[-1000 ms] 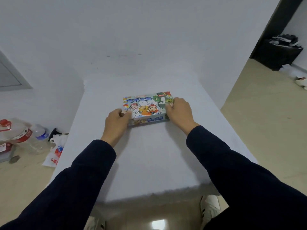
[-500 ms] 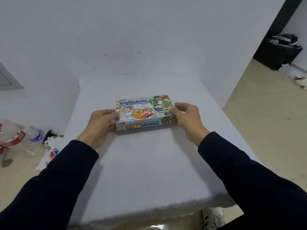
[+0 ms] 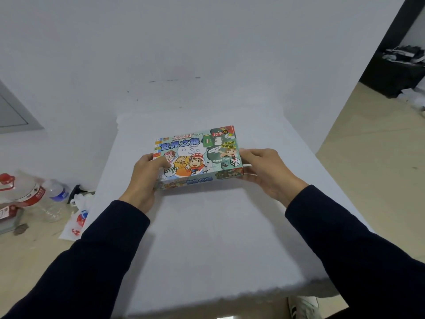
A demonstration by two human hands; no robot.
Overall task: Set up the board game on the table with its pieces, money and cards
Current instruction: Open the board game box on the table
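1. The game box (image 3: 197, 155) is sitting at the centre of the frame, on the far half of the white table (image 3: 207, 238), printed lid facing up.
2. The left hand (image 3: 147, 178) is gripping the left end of the box: the thumb is lying on the lid artwork and the fingers are curling round the left edge.
3. The right hand (image 3: 264, 171) is holding the right end, with the fingers wrapping the short side and the thumb at the upper right corner of the lid.
4. Compared with half a second ago, the left thumb is now resting further onto the lid, and a thin white strip is showing at the lower right corner, just beside the right fingers. Whether this strip is a flap or the inner tray is not clear.
5. Judgement: the box is being opened at its right end. No board, pieces, money or cards are out yet, so setup is only beginning.
6. At the lower left of the frame, on the floor, plastic bottles (image 3: 55, 192) and a white bag (image 3: 76, 224) are lying well apart from the table top.
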